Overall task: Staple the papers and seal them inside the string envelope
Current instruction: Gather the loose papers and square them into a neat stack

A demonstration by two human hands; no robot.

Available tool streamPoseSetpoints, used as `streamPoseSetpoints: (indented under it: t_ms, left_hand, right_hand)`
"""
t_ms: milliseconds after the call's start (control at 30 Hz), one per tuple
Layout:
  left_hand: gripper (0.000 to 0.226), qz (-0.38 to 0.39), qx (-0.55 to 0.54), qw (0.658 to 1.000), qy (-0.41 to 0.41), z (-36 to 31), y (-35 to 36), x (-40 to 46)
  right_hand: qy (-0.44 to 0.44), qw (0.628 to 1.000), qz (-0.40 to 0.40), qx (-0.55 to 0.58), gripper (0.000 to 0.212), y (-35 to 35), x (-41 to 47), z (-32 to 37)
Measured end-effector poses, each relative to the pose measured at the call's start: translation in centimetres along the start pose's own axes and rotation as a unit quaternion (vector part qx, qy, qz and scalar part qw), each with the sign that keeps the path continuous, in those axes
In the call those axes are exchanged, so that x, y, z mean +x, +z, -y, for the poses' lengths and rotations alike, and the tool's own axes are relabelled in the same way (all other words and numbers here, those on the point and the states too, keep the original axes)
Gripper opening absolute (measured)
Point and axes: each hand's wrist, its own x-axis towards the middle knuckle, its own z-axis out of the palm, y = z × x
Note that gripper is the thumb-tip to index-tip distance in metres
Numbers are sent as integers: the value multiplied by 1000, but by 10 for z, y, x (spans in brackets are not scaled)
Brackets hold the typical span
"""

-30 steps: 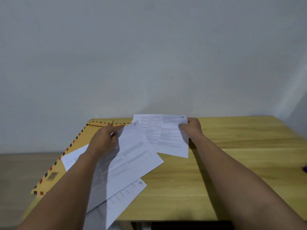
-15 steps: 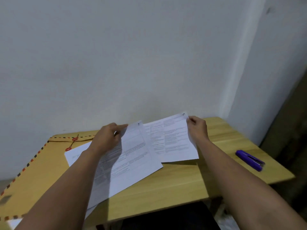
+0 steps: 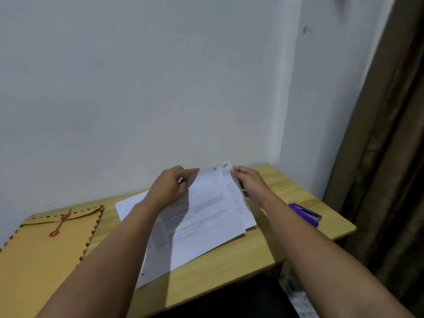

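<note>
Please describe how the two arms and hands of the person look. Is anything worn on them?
Both forearms are bare, with no sleeves in view. The left hand and the right hand wear no gloves. No ring, watch or bracelet shows on either wrist. No markings are visible.

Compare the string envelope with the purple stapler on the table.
The string envelope is large, flat and tan with a striped border; the stapler is small, chunky and purple. The envelope lies at the table's left end, the stapler at its right. Both lie untouched while the left hand and right hand hold papers.
</note>
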Motion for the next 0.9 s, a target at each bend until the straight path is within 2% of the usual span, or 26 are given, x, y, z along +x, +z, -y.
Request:
streamPoseSetpoints:
  t_ms: [367,567,633,733,900]
  left_hand:
    - [58,-3,-23,999,-24,-12,13,4]
    - [56,-15,-22,999,-47,-7,11,0]
    - [54,-17,-23,998,-52,-4,11,-2]
    - [44,-26,-32,998,-49,-3,10,-4]
    - [25,-40,-47,996,-71,0,6,-7]
  right_hand:
    - [33,983,87,161,20,6,-10,0]
    - [45,975,107,191,34,18,-13,-1]
    - [35,978,112,174,32,22,-15,-2]
    - [11,989,85,119,19,25,-18,-2]
    - [-1,990,77,120,18,28,-19,-1]
